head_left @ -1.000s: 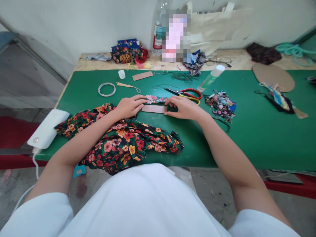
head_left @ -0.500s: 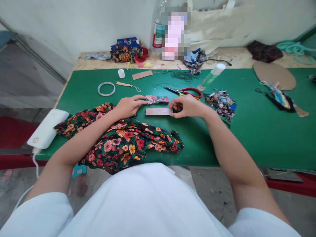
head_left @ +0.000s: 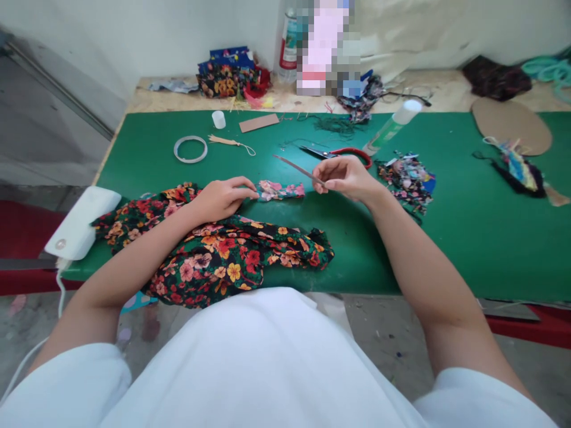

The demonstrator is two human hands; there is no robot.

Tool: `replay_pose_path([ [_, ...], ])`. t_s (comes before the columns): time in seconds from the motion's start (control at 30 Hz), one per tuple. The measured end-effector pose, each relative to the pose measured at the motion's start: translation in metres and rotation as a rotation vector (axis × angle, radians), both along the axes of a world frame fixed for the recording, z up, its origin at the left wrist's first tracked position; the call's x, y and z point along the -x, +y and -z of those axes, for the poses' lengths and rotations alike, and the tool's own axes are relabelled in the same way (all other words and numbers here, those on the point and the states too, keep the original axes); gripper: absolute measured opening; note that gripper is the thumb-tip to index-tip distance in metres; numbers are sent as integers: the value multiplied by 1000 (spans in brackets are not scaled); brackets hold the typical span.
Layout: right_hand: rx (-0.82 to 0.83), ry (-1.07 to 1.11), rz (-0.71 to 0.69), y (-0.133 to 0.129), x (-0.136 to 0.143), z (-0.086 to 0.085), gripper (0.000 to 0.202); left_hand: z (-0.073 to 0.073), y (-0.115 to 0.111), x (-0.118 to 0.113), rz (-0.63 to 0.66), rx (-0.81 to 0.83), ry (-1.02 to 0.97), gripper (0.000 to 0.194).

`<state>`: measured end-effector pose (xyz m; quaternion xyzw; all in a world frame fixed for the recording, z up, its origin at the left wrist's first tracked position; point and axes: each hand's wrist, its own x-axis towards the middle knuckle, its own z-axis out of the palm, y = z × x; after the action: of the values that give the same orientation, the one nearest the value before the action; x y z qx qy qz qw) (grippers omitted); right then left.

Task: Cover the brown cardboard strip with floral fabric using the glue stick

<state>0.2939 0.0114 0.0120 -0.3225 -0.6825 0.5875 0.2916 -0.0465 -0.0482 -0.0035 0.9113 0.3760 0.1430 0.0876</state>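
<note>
My right hand (head_left: 342,178) pinches a thin brown cardboard strip (head_left: 297,167) by one end. The strip is held up above the green table and seen nearly edge-on. A small strip of pink floral fabric (head_left: 281,190) lies flat just below it. My left hand (head_left: 228,198) rests at that fabric's left end with its fingers stretched out; whether the fingertips touch it I cannot tell. Under my left forearm spreads a large crumpled piece of dark floral cloth (head_left: 227,255). Red-handled scissors (head_left: 328,153) lie behind my right hand, their handles partly covered by it.
A glue stick (head_left: 392,128) stands near a pile of fabric scraps (head_left: 408,181). Farther back are a tape roll (head_left: 190,149), a white cap (head_left: 218,119), a cardboard piece (head_left: 259,123) and a tassel (head_left: 232,144). A white box-shaped device (head_left: 82,223) with a cable sits at the left edge.
My right hand has lifted the cardboard strip and turned it from flat to edge-on. My left hand has drawn back slightly from the pink fabric. The view has shifted a little.
</note>
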Motion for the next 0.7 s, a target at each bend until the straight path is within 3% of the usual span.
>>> replay_pose_path([
  [0.13, 41, -16, -21, -2, 8, -1, 52, 4, 3, 0, -173, -99, -187, 39],
  [0.3, 234, -72, -76, -3, 16, -4, 52, 5, 8, -1, -197, -285, -249, 67],
  [0.4, 369, -151, -179, -6, 23, -10, 59, 0, 6, -6, -144, -279, -171, 55],
  [0.5, 379, -205, -177, -10, 29, -15, 60, -7, 2, -11, -130, -221, -131, 46],
  [0.7, 354, -239, -239, -12, 30, -15, 51, -9, 0, -11, -208, -156, -151, 60],
])
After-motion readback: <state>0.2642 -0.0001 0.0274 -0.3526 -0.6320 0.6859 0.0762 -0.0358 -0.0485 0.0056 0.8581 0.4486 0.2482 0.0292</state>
